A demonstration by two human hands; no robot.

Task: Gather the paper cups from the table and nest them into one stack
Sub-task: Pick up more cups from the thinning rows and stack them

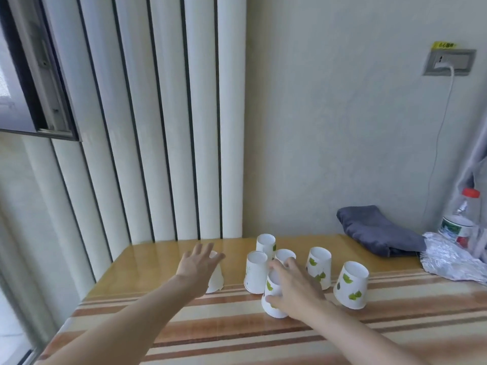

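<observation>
Right hand (295, 288) wrapped around the nearest upside-down paper cup (272, 301), thumb and fingers closed on its wall. Left hand (199, 267) spread open over a cup (216, 279) standing apart at the left, contact unclear. Five more cups stand close by on the table (184, 325); one neighbour (256, 271) sits just beside the gripped cup, so a careless lift could topple it, and a tight squeeze could crumple the thin wall.

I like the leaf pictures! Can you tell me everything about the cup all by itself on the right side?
The rightmost paper cup is white, with green leaf prints on its side. It looks like thin paper. It stands upside down, wide rim down on the striped table and flat bottom up, looking slightly tilted in this wide view. It sits apart from the other cups, nearer the crumpled foil. No hand touches it.
</observation>
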